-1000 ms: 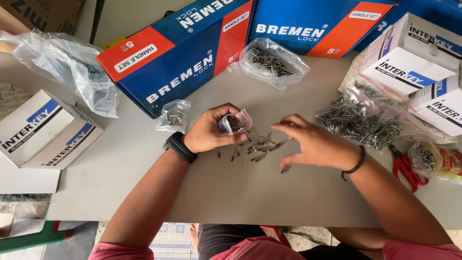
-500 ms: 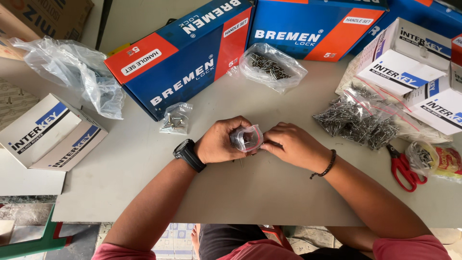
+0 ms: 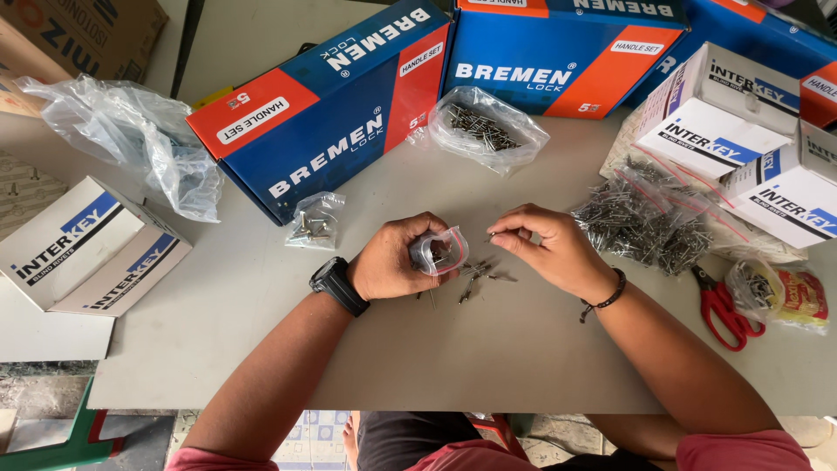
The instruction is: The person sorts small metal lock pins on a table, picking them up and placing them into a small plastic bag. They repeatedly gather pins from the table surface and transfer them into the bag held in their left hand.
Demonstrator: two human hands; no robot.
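Note:
My left hand (image 3: 397,260) holds a small clear zip bag (image 3: 438,251) with a red strip, its mouth turned to the right. My right hand (image 3: 545,244) is just right of the bag, with a small metal rivet (image 3: 493,235) pinched in its fingertips. Between and below the hands, several loose rivets (image 3: 478,275) lie on the grey table (image 3: 261,314). A black watch sits on my left wrist and a dark bead bracelet on my right.
Two blue and orange boxes (image 3: 331,113) stand at the back, a bag of rivets (image 3: 484,131) before them. A pile of filled small bags (image 3: 649,218) and white boxes (image 3: 724,131) lie right, red scissors (image 3: 724,305) nearby. A small bag of screws (image 3: 312,222) and white boxes (image 3: 83,249) lie left.
My right hand went from the loose rivets to the bag's mouth, then drew back a little to the right holding a rivet. My left hand has kept the bag in place.

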